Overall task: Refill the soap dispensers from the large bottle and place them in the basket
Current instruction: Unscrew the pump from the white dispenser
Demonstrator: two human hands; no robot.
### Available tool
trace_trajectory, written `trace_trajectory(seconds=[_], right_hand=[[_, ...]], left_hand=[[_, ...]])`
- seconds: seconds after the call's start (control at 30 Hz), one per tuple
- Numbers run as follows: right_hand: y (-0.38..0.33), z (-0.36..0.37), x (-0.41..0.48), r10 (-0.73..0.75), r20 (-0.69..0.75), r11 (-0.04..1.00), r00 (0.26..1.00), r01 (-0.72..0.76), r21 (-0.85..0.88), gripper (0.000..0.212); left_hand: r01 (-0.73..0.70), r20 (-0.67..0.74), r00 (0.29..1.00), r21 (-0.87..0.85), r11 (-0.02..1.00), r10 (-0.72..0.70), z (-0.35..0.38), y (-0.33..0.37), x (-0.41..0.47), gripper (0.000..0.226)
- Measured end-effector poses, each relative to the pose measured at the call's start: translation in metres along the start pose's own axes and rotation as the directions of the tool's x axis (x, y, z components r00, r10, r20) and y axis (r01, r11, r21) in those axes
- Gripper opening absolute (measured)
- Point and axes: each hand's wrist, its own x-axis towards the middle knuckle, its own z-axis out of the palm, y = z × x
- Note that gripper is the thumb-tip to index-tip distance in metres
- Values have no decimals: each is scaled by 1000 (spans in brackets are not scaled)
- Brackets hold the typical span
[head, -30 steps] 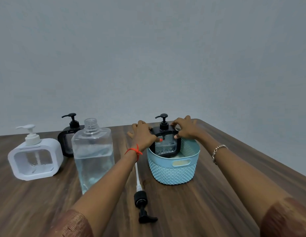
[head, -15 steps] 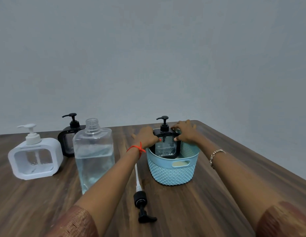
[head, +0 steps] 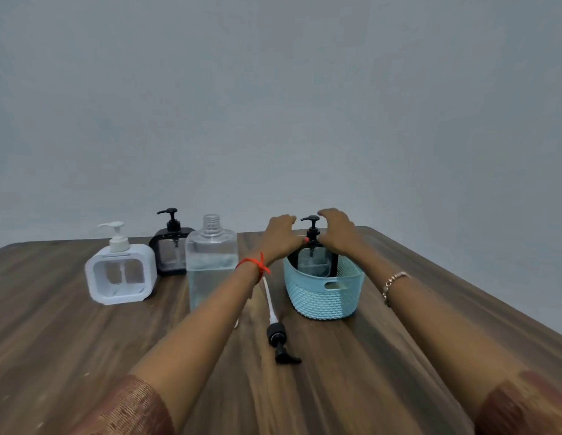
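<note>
Wood-grain table (head: 69,340) is carrying everything. The large bottle (head: 210,265) is standing uncapped left of centre, with clear liquid reaching a little over half its height. To its right the teal basket (head: 323,296) is sitting near the far edge. At the far left the white dispenser (head: 119,277) is standing with its pump on, and its window is looking empty. Just behind, between it and the bottle, a black dispenser (head: 171,251) is waiting with its pump on; how full it is cannot be told.

A second black dispenser (head: 312,262) is standing upright inside the basket, with its pump rising above the rim. The left hand (head: 281,233) and right hand (head: 337,229) are flanking that pump. Their thumbs are reaching in to its neck and their fingers are arching loosely behind. Whether they are gripping or only touching is not clear. A loose pump (head: 278,337) is lying on the table between bottle and basket, with its tube pointing away from the person.

Judging by this, the first dispenser's placement is being finished, and two are left to do. The next move is probably calling for both hands to come away without tipping the basket. One dispenser on the table then needs its pump unscrewed, and the heavy bottle needs steadying for a slow pour into a narrow neck.
</note>
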Motion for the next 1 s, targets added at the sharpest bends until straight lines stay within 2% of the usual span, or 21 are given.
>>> trace_trajectory(seconds=[0.03, 0.1, 0.13, 0.23, 0.37, 0.57, 0.83, 0.93, 1.0], right_hand=[[-10, -3, -5, -18, -20, 999, 1000, 19, 29, 56], [-30, -7, -16, -69, -43, 995, 997, 72, 74, 60], [-41, -10, -22, -97, -55, 991, 994, 101, 90, 60], [-73, -16, -39, -167, -97, 974, 981, 179, 138, 58], [-120, -18, -58, -260, -152, 944, 954, 284, 170, 53], [-186, 2, -84, -391, -178, 866, 903, 427, 260, 49], [-232, 69, -87, -444, -17, 840, 896, 423, 340, 46], [-239, 99, -73, -419, 68, 857, 906, 369, 361, 43], [-241, 117, -62, -383, 115, 865, 916, 312, 393, 41]], left_hand=[[-48, -28, 998, -16, 999, 48, -7, 0, -8, 13], [-80, -44, 996, 4, 997, 81, -24, -3, -23, 49], [-110, -95, 989, 1, 994, 110, -36, 0, -35, 56], [-188, -234, 952, 67, 980, 199, -68, -2, -66, 54], [-198, -365, 906, 75, 977, 212, -114, -13, -107, 47], [-130, -497, 860, 15, 991, 120, -149, -53, -152, 48], [108, -511, 842, -157, 982, -174, -148, -132, -166, 55], [158, -454, 855, -231, 960, -250, -146, -157, -162, 31], [163, -402, 883, -222, 961, -243, -146, -175, -156, 17]])
